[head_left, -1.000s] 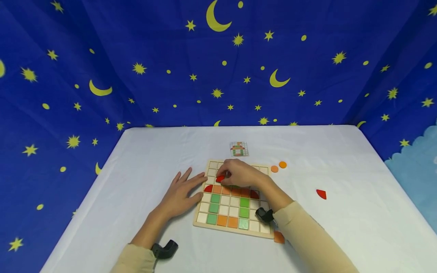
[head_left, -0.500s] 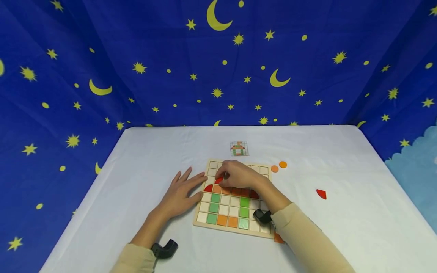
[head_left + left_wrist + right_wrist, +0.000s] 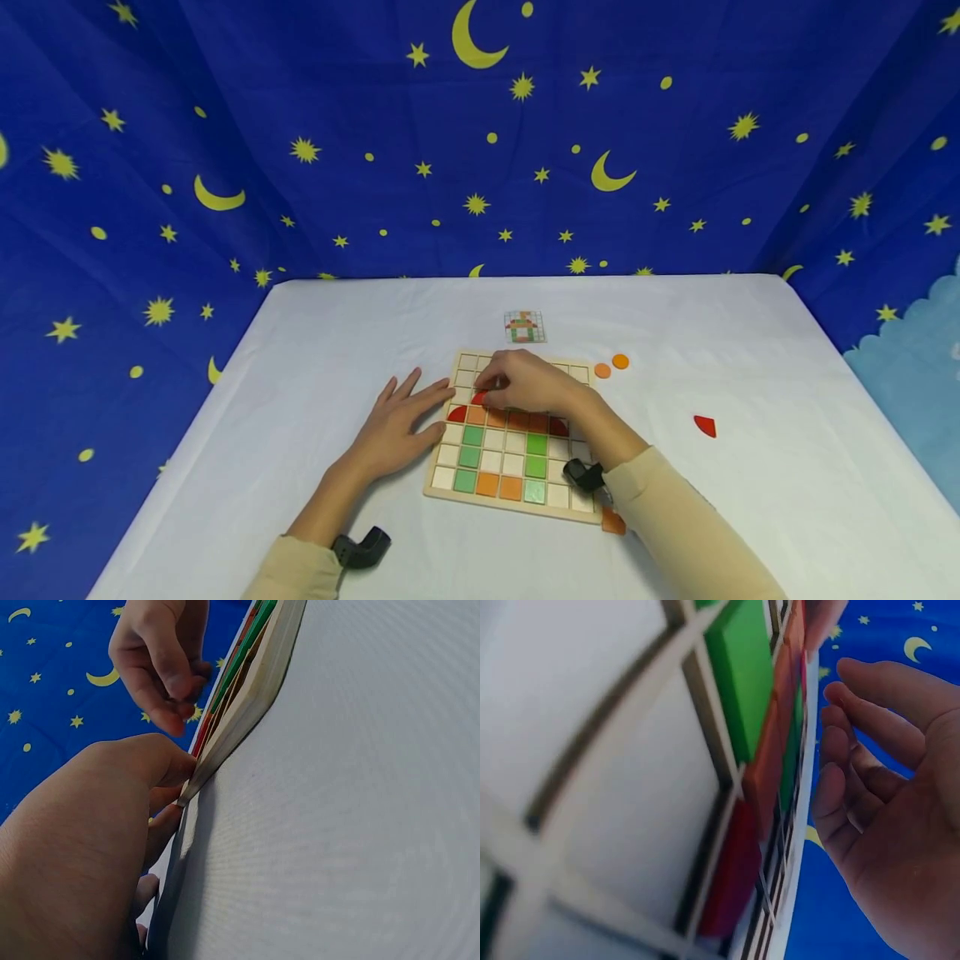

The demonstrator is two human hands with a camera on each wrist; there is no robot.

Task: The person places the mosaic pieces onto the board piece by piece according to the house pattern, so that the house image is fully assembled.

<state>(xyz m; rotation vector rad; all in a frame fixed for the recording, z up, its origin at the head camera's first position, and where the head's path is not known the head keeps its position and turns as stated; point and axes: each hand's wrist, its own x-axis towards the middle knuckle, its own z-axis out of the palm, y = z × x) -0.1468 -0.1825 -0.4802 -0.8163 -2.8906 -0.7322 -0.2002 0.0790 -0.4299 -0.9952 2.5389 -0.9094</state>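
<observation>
A wooden grid board (image 3: pixel 513 508) with coloured tiles lies on the white table. My left hand (image 3: pixel 397 429) is spread at its left side, with the thumb and a fingertip touching the edge. Over the board's upper left, my right hand (image 3: pixel 528 382) is bent, its fingertips at a red quarter-circle tile (image 3: pixel 477 399) that it partly covers. In the right wrist view, the right hand (image 3: pixel 900 780) shows nothing between its loosely curled fingers. Another red quarter-circle (image 3: pixel 457 413) sits at the left of the orange row (image 3: pixel 528 422). Green tiles (image 3: pixel 470 457) stand below that row.
A small pattern card (image 3: pixel 525 327) lies beyond the board. Two orange discs (image 3: pixel 620 362) are near its upper right corner. A loose red quarter-circle (image 3: pixel 705 426) lies farther right, and an orange tile (image 3: pixel 613 522) is by the lower right corner. Starry blue cloth (image 3: pixel 480 167) surrounds the table.
The red quarter-circle in my right fingers has moved slightly down and left onto the board, and the fingers have loosened from it. My left hand has stayed put.
</observation>
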